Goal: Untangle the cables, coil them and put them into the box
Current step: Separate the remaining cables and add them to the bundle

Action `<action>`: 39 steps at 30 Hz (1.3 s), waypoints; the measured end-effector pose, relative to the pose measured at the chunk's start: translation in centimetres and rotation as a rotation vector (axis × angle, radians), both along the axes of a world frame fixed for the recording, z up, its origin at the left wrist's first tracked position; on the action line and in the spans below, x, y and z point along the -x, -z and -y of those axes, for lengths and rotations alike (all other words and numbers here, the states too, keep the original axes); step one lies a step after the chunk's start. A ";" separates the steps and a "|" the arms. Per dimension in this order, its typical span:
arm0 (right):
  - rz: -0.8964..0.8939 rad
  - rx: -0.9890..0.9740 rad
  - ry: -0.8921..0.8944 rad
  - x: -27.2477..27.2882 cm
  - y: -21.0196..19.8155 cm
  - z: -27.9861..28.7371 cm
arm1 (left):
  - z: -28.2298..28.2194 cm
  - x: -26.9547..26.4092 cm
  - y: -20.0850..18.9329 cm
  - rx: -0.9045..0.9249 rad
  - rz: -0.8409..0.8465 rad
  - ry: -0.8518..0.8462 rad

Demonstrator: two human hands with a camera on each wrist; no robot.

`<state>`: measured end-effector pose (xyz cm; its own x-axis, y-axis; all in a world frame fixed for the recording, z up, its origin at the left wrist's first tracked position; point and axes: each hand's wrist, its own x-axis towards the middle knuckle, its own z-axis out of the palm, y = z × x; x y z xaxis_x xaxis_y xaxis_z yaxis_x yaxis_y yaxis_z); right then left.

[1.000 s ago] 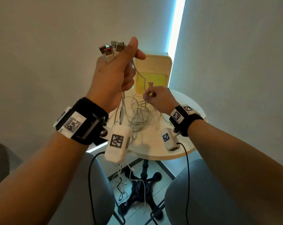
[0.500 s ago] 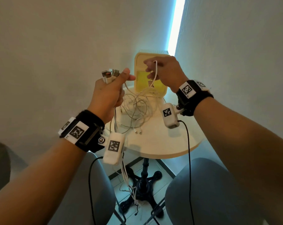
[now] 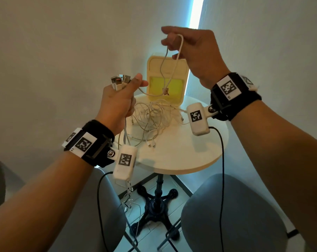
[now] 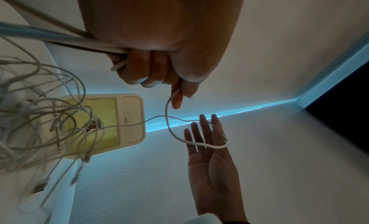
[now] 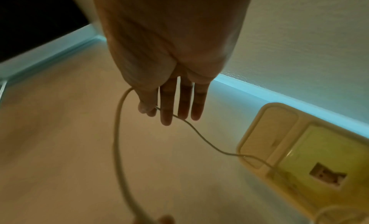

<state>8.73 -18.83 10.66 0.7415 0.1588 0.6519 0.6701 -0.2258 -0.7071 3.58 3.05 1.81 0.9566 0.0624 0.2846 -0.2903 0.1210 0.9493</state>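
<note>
My left hand is held up left of the table and grips a bundle of USB plugs, their cables running down through my fist. My right hand is raised high above the box. Its fingers are straight, and one white cable hangs looped between thumb and index finger. That cable's plug dangles in front of the cream box, which has a yellow inside. A tangle of white cables lies on the round table.
Some cable ends hang off the table's front edge towards the floor. Two grey chair seats flank the black pedestal base. Walls close in behind the table.
My right hand rose from the tangle to well above the box, drawing one cable up, and its fingers straightened. My left hand came down lower with the plugs.
</note>
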 end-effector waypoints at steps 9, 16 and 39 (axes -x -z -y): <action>-0.009 0.359 -0.016 2.2 1.2 -3.9 | 2.4 -0.8 -0.4 -0.148 0.043 -0.096; -0.001 0.327 -0.004 2.1 2.2 -3.4 | 2.4 -1.5 -1.6 -0.148 0.100 -0.154; -0.151 0.020 0.131 -2.0 5.2 -0.7 | -1.5 -1.4 -4.5 -0.071 0.130 -0.062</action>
